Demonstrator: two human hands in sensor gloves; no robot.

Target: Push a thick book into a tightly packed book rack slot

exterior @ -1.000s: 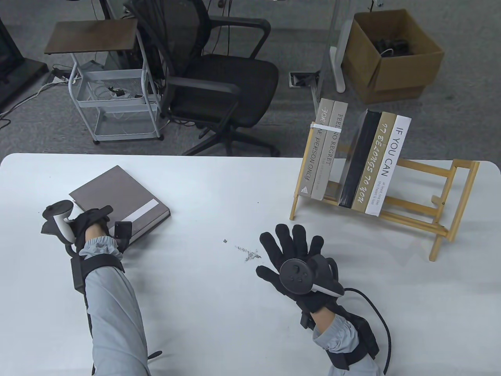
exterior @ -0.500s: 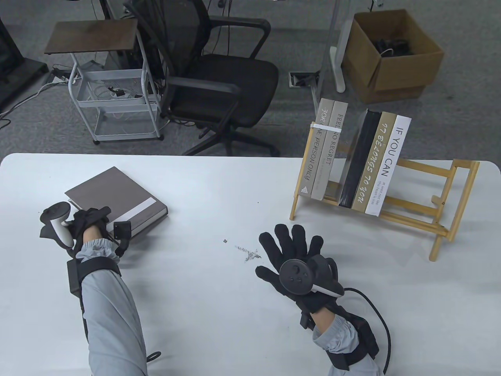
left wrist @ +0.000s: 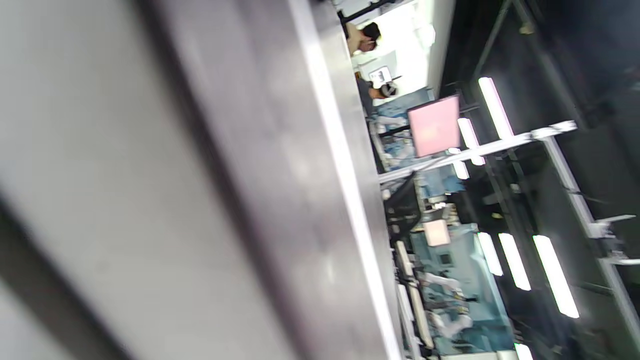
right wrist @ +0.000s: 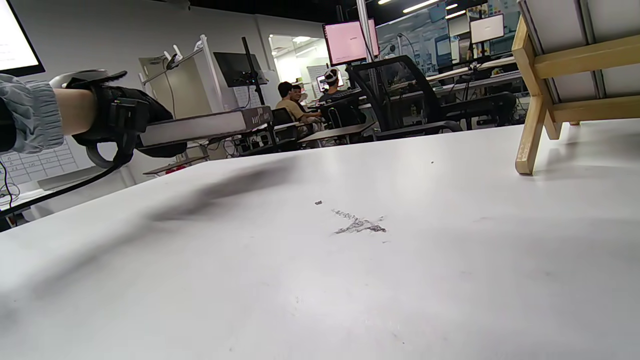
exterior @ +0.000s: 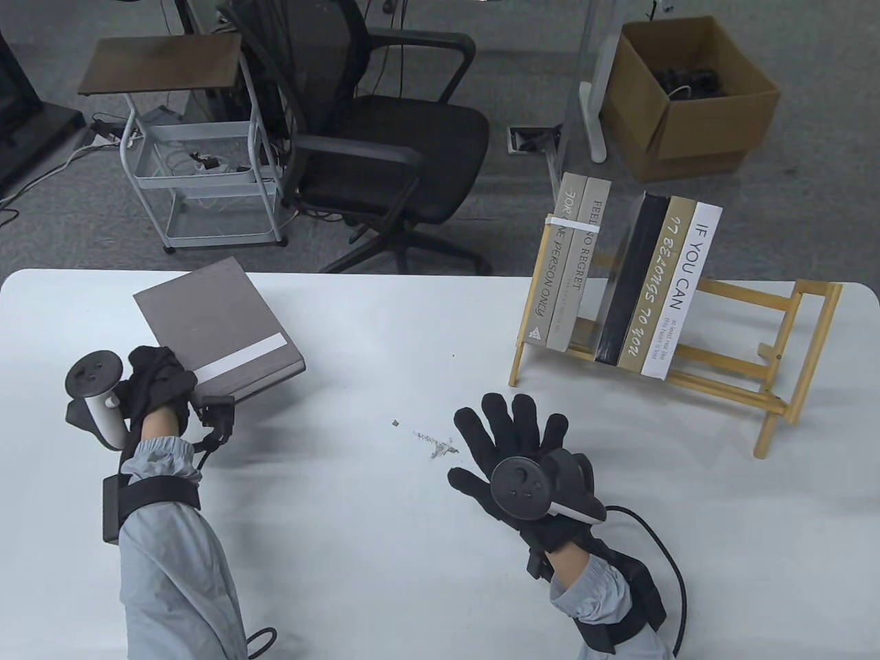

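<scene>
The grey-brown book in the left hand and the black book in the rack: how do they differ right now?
The grey-brown book is held clear of the table by the left hand, lying nearly flat; the black book stands in the wooden rack, leaning.
The grey-brown book shows its broad cover with a white stripe; the black book shows only a plain dark spine.
The black book has neighbours on its right; the grey-brown one is alone.

- On the rack, the white spine [exterior: 681, 292] at the right end reads "IF YOU CAN"; you cannot read the smaller line below it.
- The tan spine [exterior: 652, 285] beside it reads "BELONGS TO YOU", headed by figures that look like "97".
- The grey spine [exterior: 579, 265] reads "FEEL NO REGRET", partly crossed by a white band.
- The leftmost spine [exterior: 553, 261] reads "FOR ONE PERSON ONLY", also partly banded.
- The black spine [exterior: 624, 289] shows you no legible text.
</scene>
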